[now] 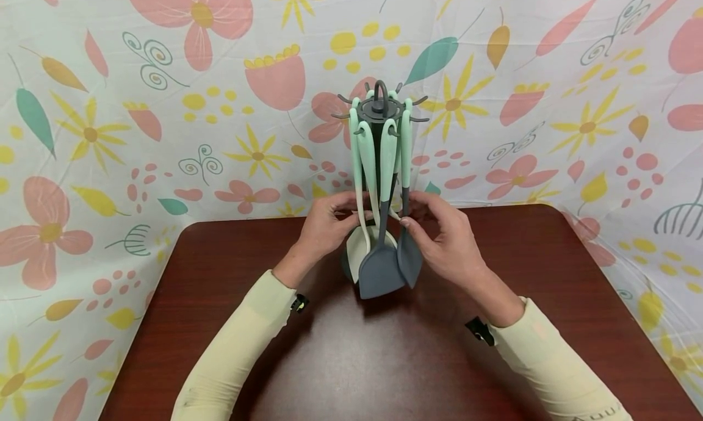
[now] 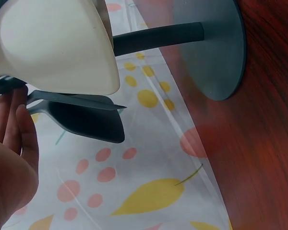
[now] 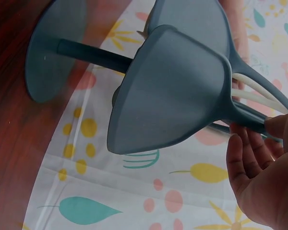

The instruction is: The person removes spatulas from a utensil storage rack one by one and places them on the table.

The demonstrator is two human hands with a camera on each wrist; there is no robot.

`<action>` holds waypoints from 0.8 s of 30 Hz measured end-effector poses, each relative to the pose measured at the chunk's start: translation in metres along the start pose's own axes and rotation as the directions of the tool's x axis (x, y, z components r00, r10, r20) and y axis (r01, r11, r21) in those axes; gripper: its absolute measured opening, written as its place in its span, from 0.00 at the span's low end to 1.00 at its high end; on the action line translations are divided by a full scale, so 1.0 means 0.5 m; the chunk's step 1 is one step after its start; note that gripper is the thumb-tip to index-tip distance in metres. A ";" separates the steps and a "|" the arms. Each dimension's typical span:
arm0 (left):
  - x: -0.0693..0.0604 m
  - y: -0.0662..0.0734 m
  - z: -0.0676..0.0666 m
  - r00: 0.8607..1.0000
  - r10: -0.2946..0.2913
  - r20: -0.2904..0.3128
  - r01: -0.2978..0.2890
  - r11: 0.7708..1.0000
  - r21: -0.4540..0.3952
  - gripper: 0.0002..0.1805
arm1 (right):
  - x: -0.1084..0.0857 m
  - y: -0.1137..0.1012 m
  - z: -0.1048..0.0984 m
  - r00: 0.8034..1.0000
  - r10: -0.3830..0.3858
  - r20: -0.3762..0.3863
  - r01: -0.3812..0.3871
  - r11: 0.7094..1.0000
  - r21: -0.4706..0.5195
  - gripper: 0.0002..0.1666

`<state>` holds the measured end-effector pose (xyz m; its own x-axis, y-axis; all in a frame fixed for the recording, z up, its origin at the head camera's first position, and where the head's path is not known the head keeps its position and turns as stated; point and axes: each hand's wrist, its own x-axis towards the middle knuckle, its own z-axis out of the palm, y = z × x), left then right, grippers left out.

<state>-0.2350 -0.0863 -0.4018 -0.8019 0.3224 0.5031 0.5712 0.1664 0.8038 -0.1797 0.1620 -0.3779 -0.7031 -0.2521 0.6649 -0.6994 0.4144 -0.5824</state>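
Utensils [image 1: 382, 271] are hanging from an upright rack [image 1: 379, 108] at the table's [image 1: 219, 287] far side.
Your right hand [image 1: 451, 237] is pinching a dark utensil [image 1: 409, 259] by its stem [image 1: 405, 200], on the right — your left hand [image 1: 326, 224] is sitting beside a cream utensil [image 1: 357, 253], its grip unclear. You're best handling both lightly — tugging risks tipping the rack.

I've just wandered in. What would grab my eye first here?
Probably the dark rack hung with mint-handled utensils, standing toward the far side of the brown table. The left hand and right hand flank it, and a bold flowery cloth spreads behind.
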 end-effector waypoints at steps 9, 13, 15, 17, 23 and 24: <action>0.006 0.001 0.000 1.000 0.019 -0.002 -0.018 0.997 0.070 0.17 | 0.002 -0.001 0.000 1.000 0.005 -0.001 -0.005 1.000 0.012 0.24; 0.008 0.002 -0.002 0.999 0.035 0.012 -0.036 0.995 0.092 0.15 | 0.002 -0.001 -0.001 1.000 0.003 -0.005 -0.003 1.000 0.001 0.24; 0.008 0.002 -0.003 0.999 0.042 0.016 -0.043 0.994 0.097 0.15 | 0.002 -0.002 -0.001 1.000 0.003 -0.005 -0.003 1.000 0.003 0.24; 0.009 0.002 -0.004 0.999 0.045 0.017 -0.047 0.993 0.107 0.15 | 0.003 -0.003 0.000 1.000 0.006 -0.003 -0.005 1.000 0.011 0.24; 0.009 0.002 -0.005 0.999 0.044 0.021 -0.046 0.993 0.106 0.16 | 0.004 -0.007 0.000 1.000 0.011 -0.005 -0.011 1.000 0.020 0.24; 0.009 0.001 -0.005 0.999 0.043 0.021 -0.045 0.994 0.104 0.16 | 0.004 -0.007 0.000 1.000 0.012 -0.006 -0.012 1.000 0.018 0.24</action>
<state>-0.2387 -0.0870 -0.3981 -0.7725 0.3486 0.5307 0.6220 0.2476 0.7428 -0.1786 0.1602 -0.3745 -0.7105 -0.2421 0.6607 -0.6933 0.4016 -0.5983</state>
